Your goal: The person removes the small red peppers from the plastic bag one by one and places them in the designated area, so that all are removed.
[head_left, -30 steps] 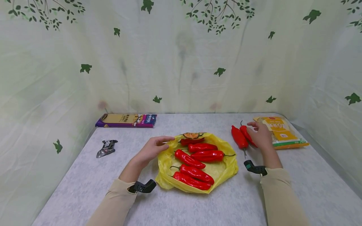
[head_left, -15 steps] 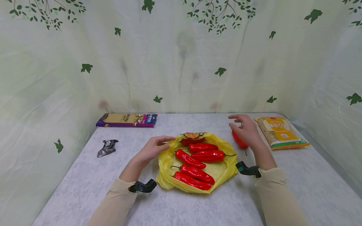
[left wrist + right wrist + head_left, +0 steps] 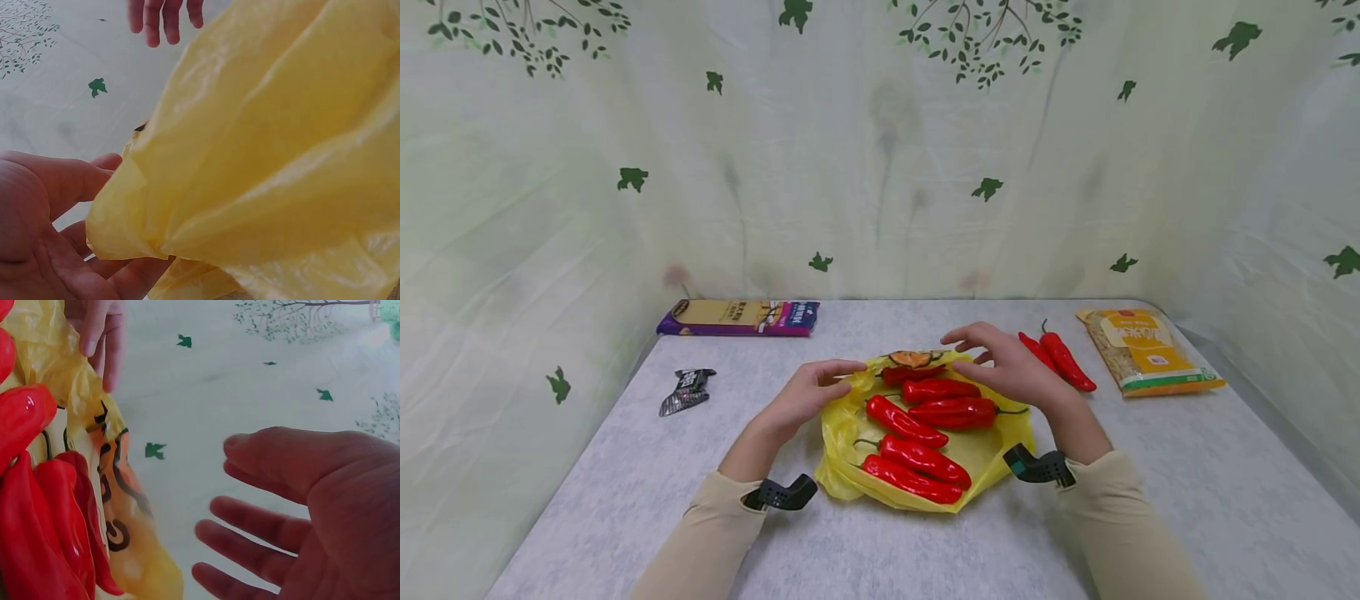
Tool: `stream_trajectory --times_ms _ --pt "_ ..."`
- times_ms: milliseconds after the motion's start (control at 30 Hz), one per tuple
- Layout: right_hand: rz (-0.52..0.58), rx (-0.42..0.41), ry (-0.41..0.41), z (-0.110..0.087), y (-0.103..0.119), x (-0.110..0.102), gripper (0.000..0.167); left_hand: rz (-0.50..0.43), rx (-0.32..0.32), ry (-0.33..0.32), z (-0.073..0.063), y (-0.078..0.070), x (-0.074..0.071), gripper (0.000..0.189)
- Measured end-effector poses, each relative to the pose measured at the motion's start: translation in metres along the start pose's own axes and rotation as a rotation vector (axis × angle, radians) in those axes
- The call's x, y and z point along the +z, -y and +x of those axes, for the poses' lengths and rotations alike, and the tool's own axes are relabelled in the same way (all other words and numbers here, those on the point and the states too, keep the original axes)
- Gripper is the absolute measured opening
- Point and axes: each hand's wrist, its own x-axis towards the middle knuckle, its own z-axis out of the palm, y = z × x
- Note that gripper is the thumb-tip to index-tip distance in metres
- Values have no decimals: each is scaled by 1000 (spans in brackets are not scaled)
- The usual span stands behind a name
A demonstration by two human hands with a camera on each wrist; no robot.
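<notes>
A yellow plastic bag (image 3: 842, 467) lies spread wide on the table, with several red chili peppers (image 3: 901, 421) inside it. At the bag's left rim rests my left hand (image 3: 805, 396), its fingers loosely extended. In the left wrist view, the fingers (image 3: 81, 181) touch the yellow plastic, which hides some of their tips. My right hand (image 3: 1007, 367) hovers at the far right rim, fingers spread and holding nothing. The right wrist view shows its palm (image 3: 350, 506) apart from the bag. Two more red chili peppers (image 3: 1067, 362) lie on the table to the right of that hand.
A purple and tan packet (image 3: 737, 318) lies at the table's back left, and a small black wrapper (image 3: 687, 392) lies nearer on the left. A yellow and orange food packet (image 3: 1150, 352) is at the back right. A leaf-patterned curtain (image 3: 880, 167) surrounds the table.
My right hand has moved left, from beside the two loose chili peppers to the bag's far right rim. Those peppers stay on the table. My left hand has kept its place.
</notes>
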Motion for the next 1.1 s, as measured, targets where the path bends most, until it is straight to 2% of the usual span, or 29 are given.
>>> stream_trajectory --times_ms 200,633,1100 --pt "29 0 146 2 0 8 43 -7 -5 0 0 0 1 35" --pt "-60 122 326 3 -5 21 43 -2 -11 -3 1 2 0 35" --pt "-9 192 419 4 -16 29 43 2 -12 -7 2 3 1 34"
